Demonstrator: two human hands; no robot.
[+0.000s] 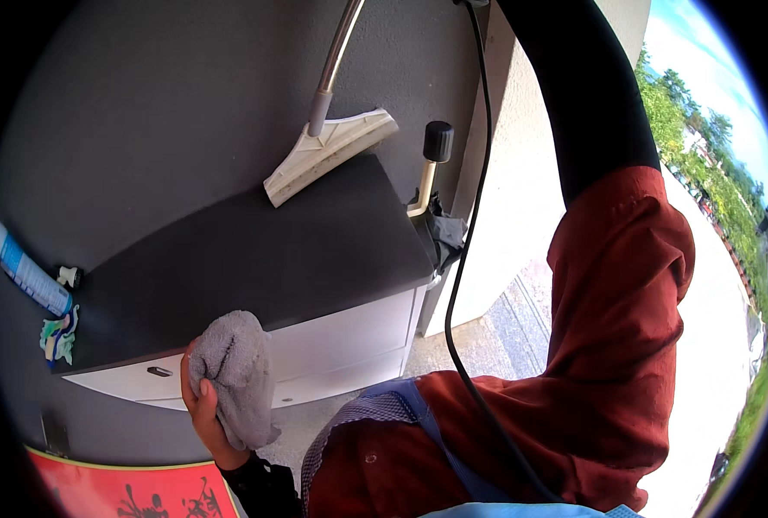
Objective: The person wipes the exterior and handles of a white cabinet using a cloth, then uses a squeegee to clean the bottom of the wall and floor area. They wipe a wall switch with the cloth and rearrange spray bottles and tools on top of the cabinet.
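Note:
A bunched grey cloth [239, 367] is in my left hand [205, 416], with the fingers wrapped around its left side. This hand is in front of the white drawer fronts [336, 354] of a low cabinet with a dark top [298, 250]. My right arm, in a red-brown sleeve [622, 285] and a black sleeve cover [587, 95], reaches up past the upper edge; its hand is out of view. On the cabinet's back part rests a pale squeegee head [328, 155] with a metal pole, tilted against the grey wall.
A blue and white can [31, 269] and a crumpled packet [59, 337] lie at the cabinet's left end. A pale crank with a black knob [437, 142] stands at its right end. A black cable [479, 181] hangs down across my front. A red sheet [133, 488] is at lower left.

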